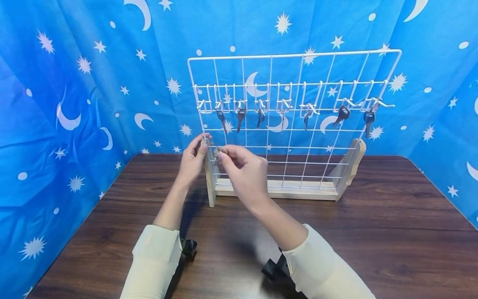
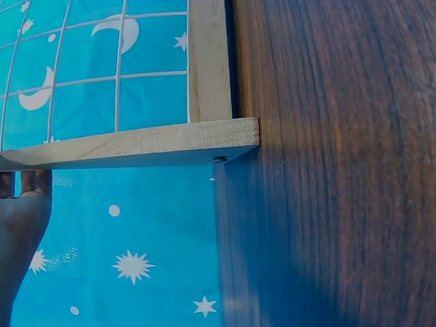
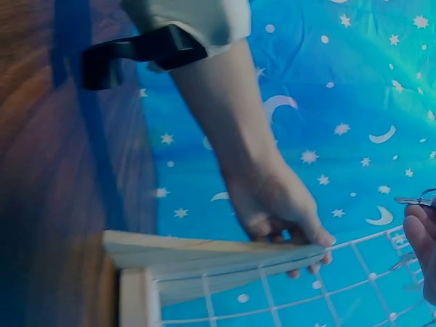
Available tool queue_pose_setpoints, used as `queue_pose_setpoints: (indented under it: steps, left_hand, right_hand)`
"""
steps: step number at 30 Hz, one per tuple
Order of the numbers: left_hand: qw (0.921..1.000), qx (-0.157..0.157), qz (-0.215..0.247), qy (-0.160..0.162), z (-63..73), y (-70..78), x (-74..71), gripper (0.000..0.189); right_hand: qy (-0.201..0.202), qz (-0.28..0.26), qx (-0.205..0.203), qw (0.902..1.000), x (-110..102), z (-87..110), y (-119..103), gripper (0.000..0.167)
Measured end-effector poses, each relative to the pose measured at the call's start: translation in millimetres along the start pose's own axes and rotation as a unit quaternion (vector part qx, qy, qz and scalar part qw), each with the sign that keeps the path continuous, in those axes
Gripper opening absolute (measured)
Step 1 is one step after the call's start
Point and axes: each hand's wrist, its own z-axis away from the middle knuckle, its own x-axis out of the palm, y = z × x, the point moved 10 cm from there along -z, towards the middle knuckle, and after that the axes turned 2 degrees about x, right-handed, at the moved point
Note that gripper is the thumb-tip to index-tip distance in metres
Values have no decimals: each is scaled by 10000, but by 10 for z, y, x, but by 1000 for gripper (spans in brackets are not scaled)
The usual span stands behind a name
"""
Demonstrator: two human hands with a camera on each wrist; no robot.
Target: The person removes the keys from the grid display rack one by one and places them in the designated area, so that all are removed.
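Observation:
A white wire grid rack (image 1: 285, 147) stands upright in a wooden frame with a hook row across it. My left hand (image 1: 192, 162) grips the top of the rack's left wooden side post (image 1: 210, 182); the right wrist view shows its thumb and fingers on either face of the post (image 3: 225, 257). Just in front of the grid's left edge, my right hand (image 1: 246, 172) pinches a small metal key (image 3: 412, 201) on a ring between thumb and fingertips. Several keys, among them a dark-headed key (image 1: 240, 118), hang from the hooks to the upper right of this hand.
The rack's wooden base bar (image 1: 276, 192) rests on a dark brown wood-grain table (image 1: 231, 241). A blue curtain (image 1: 93, 137) with white stars and moons surrounds the table at the back and sides. A double-pronged hook (image 1: 384, 104) sticks out at the rack's right end.

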Motion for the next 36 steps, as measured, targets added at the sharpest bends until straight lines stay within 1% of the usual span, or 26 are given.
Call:
queue_pose_setpoints:
  steps: [2, 7, 10, 12, 13, 14, 15, 17, 19, 21, 22, 24, 29, 31, 33, 36]
  left_hand:
    - [10000, -36, 4, -23, 17, 73, 15, 38]
    - [9999, -119, -98, -64, 62, 250, 53, 36]
    - [9999, -112, -68, -56, 67, 270, 56, 36]
    - [9999, -100, -34, -51, 65, 270, 58, 35]
    - [10000, -39, -16, -46, 56, 237, 52, 36]
    - [10000, -25, -7, -46, 53, 233, 53, 36]
    - [10000, 23, 5, -36, 42, 194, 45, 36]
    - [10000, 89, 14, -10, 21, 119, 31, 36]
    - [9999, 150, -6, 10, 3, 45, 18, 36]
    - [9999, 132, -7, 16, -9, -1, 11, 36]
    - [9999, 101, -6, 8, -9, 0, 14, 36]
    - [10000, 18, 25, -23, -8, 6, 23, 37]
    - [9998, -185, 22, -63, 22, 136, 53, 36]
    - [9997, -227, 33, -54, 30, 159, 54, 36]
    - [9996, -244, 106, -36, 22, 109, 40, 36]
    - [9998, -165, 114, -42, 10, 32, 29, 37]
  right_hand:
    - [-99, -109, 322, 9994, -3, 53, 109, 11]
    - [-242, -191, 973, 9948, -17, 172, 330, 10]
    - [-358, -434, 1416, 9883, -1, 228, 454, 10]
    - [-468, -799, 1874, 9779, 27, 268, 561, 11]
    - [-518, -1034, 2159, 9696, 45, 293, 626, 12]
    - [-556, -1278, 2448, 9595, 63, 322, 691, 13]
    - [-579, -1512, 2728, 9484, 78, 349, 743, 14]
    - [-588, -1840, 3180, 9282, 98, 404, 841, 15]
    - [-598, -1961, 3480, 9148, 101, 453, 904, 16]
    - [-624, -1991, 3664, 9068, 102, 493, 945, 16]
    - [-644, -1982, 3739, 9037, 104, 516, 976, 16]
    - [-691, -2026, 3921, 8947, 119, 566, 1029, 16]
    - [-886, -2187, 4277, 8726, 201, 693, 1171, 17]
    - [-1004, -2146, 4369, 8677, 230, 743, 1224, 18]
    - [-1115, -2101, 4477, 8620, 256, 799, 1287, 19]
    - [-1311, -2078, 4623, 8520, 302, 891, 1378, 19]
